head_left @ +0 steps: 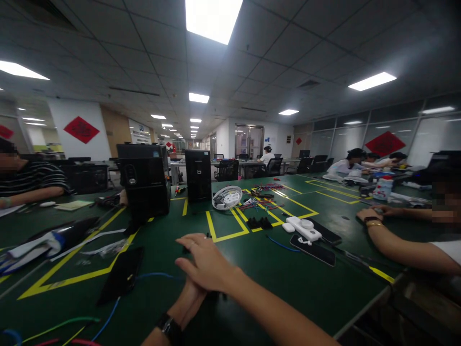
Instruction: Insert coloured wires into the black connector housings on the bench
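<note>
My right hand (207,263) reaches in from the lower right and lies across my left hand (192,294), near the middle of the table. The right thumb stands apart from its fingers, which point left. Nothing held shows clearly in that hand. Most of the left hand is covered by the right one, so its fingers are hidden; a dark watch (169,327) is on the left wrist. Small dark bits show at the edges of my hands, too unclear to name. A blue cable (158,275) runs from a flat black panel (122,276) toward my hands.
Two black computer towers (144,182) (199,175), a white basket (226,198) and tangled wires (266,194) stand farther back. Rightward lie a white power strip (303,228) and a phone (312,250). A person's forearm (396,245) rests at right; another person sits left.
</note>
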`<act>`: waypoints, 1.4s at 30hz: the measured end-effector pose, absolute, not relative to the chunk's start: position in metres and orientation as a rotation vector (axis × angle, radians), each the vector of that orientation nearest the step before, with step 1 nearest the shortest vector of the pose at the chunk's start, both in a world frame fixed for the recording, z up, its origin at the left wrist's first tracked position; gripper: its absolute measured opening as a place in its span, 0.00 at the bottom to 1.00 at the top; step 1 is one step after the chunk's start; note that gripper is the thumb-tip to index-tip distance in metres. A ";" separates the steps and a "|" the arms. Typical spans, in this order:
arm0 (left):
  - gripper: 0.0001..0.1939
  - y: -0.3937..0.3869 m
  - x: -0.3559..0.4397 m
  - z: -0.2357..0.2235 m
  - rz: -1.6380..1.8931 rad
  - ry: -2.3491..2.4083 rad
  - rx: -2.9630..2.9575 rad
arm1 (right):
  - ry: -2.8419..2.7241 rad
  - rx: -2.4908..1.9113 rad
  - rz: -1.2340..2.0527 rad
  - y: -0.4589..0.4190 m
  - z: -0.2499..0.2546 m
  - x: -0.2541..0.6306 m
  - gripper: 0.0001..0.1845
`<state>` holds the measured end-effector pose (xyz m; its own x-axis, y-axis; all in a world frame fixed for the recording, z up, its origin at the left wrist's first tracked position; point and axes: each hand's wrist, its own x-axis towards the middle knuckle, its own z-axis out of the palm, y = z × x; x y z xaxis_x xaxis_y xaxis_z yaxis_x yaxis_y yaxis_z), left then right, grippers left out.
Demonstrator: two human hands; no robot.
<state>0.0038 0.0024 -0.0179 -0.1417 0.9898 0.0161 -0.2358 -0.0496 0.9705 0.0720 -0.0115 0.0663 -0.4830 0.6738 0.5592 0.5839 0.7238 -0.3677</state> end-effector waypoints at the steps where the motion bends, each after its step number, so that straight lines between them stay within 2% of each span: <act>1: 0.22 0.004 0.004 -0.017 1.373 1.068 0.945 | -2.228 -0.972 0.230 -0.014 0.058 0.088 0.27; 5: 0.23 0.009 0.010 -0.015 1.142 0.829 0.659 | -2.246 -1.048 0.425 -0.018 0.036 0.135 0.35; 11: 0.17 0.006 0.008 -0.008 1.064 0.770 0.636 | -2.302 -1.029 0.431 -0.005 0.035 0.154 0.28; 15: 0.19 0.010 -0.014 0.001 0.999 1.045 1.113 | -2.228 -1.207 0.336 0.030 0.029 0.177 0.25; 19: 0.11 0.017 -0.043 0.009 1.138 1.345 1.987 | -2.253 -1.340 0.210 0.072 0.020 0.181 0.22; 23: 0.08 0.021 -0.070 0.006 0.809 1.511 2.310 | -2.308 -1.350 0.184 0.096 0.016 0.166 0.21; 25: 0.10 0.023 -0.083 0.004 0.762 1.640 2.289 | -2.280 -1.399 0.141 0.099 0.016 0.166 0.22; 29: 0.15 0.025 -0.098 0.006 0.776 1.863 2.150 | -2.101 -1.618 0.041 0.096 0.021 0.191 0.16; 31: 0.15 0.024 -0.091 0.011 0.835 1.870 2.137 | -2.018 -1.721 0.005 0.091 0.023 0.207 0.16; 36: 0.06 0.014 -0.042 0.015 1.001 1.418 2.070 | -1.886 -1.859 -0.068 0.083 0.024 0.228 0.16; 42: 0.22 0.008 0.014 -0.005 1.117 0.954 0.994 | -1.837 -1.802 -0.020 0.062 0.022 0.206 0.17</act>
<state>0.0141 0.0076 -0.0051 0.1757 0.9790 -0.1031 -0.2546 0.1464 0.9559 0.2064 0.0622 0.0220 0.0612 0.9171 0.3939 0.9254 0.0958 -0.3668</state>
